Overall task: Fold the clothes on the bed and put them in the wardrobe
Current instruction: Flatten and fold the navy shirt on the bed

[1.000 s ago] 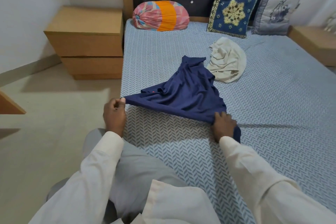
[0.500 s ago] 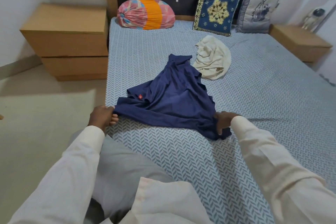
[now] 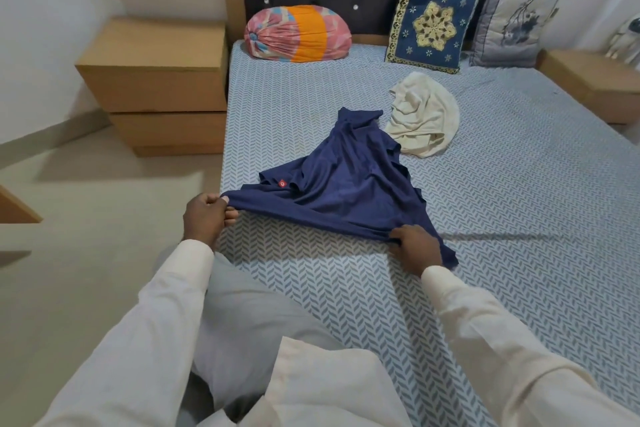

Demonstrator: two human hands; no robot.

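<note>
- Navy garment: lying on the near half of the bed in a rough triangle. Its far end is pointing toward the headboard, and its near edge is being held stretched and slightly lifted between the two hands. It is creased and not yet folded.
- Left hand: pinching the garment's left corner at the bed's edge, with fingers and thumb curling tightly round the cloth.
- Right hand: gripping the opposite corner low against the sheet, with fingers curling into bunched fabric and a flap trailing beyond the knuckles.
- Cream garment: lying crumpled just beside the navy one's far end and appearing to touch it. It is untouched by either hand.
- Progress, as judged: the task is appearing to be at an early stage. The person is spreading the first piece flat before any fold, the second piece is waiting, and no folded item is showing. The wardrobe is not in view, so the putting-away is all remaining.
- Surroundings: a striped bolster and two cushions, one blue and one grey, are leaning at the headboard. A wooden bedside cabinet is standing to the left.
</note>
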